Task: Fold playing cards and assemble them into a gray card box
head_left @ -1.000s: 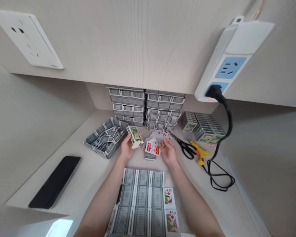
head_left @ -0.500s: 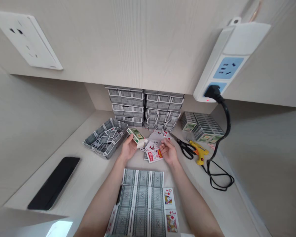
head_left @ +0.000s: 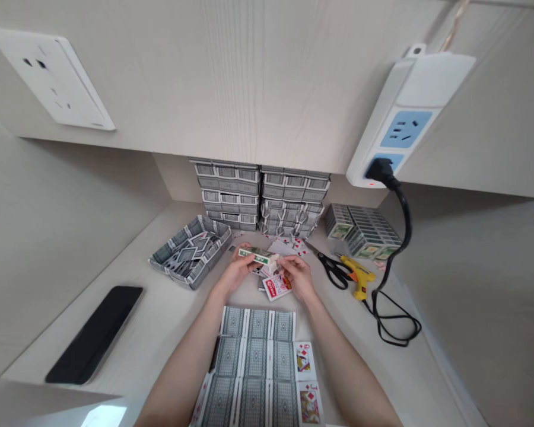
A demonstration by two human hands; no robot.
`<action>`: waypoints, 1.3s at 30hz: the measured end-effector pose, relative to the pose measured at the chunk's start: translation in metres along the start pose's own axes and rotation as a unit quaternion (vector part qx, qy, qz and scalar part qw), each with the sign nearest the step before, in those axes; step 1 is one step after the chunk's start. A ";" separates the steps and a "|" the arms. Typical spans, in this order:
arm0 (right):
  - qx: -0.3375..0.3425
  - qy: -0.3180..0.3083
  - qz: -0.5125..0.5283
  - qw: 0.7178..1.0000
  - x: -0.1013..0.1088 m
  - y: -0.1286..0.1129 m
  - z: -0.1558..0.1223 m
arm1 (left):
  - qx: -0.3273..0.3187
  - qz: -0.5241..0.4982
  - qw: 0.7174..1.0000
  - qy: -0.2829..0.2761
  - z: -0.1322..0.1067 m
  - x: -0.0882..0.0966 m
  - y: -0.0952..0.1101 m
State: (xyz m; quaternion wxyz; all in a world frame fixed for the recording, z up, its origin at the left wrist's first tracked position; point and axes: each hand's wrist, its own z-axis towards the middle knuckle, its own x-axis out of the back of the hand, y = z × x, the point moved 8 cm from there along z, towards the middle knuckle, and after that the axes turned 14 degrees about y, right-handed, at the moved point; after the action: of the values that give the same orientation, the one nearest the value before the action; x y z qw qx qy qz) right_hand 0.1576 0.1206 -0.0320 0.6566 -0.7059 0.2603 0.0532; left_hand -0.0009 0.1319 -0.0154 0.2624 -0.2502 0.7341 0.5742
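Note:
My left hand (head_left: 237, 274) is closed around a green and white playing card box (head_left: 258, 256), held sideways above the loose cards. At the box's white right end, the fingers of my right hand (head_left: 297, 274) are pinched on what looks like its flap. Just below the box lies a red and white poker card box (head_left: 277, 287), partly under my right fingers. Loose playing cards (head_left: 283, 247) are spread behind and beneath my hands. Between my forearms, a panel of joined playing cards (head_left: 255, 358) lies mostly back side up, with a queen and a jack of diamonds showing along its right edge.
Left of my hands stands a tray made of cards (head_left: 194, 276) with cards inside. Stacked card-made boxes (head_left: 231, 185) line the back. To the right lie black scissors (head_left: 333, 270), a yellow glue gun (head_left: 359, 276) with its cord, and wrapped card decks (head_left: 365, 230). A black phone (head_left: 95, 335) lies far left.
The green and white box has turned and moved slightly right and down in my left hand. My right hand has come up to its end and closed on it.

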 end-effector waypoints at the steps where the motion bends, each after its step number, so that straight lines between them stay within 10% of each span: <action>1: 0.011 0.008 -0.014 1.000 0.001 0.000 0.000 | -0.005 0.007 1.000 0.001 0.000 0.000 0.000; 8: 0.111 0.032 -0.146 0.983 0.005 -0.007 0.000 | -0.011 0.077 0.997 -0.015 -0.006 -0.008 0.000; 39: 0.066 -0.001 -0.233 0.970 0.000 0.003 0.001 | -0.037 0.188 0.980 -0.057 -0.006 -0.010 0.001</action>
State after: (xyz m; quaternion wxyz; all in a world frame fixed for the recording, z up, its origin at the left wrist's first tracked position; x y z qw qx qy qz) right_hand 0.1565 0.1218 -0.0347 0.6964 -0.7021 0.0910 -0.1176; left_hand 0.0050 0.1273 -0.0068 0.1811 -0.0843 0.7300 0.6536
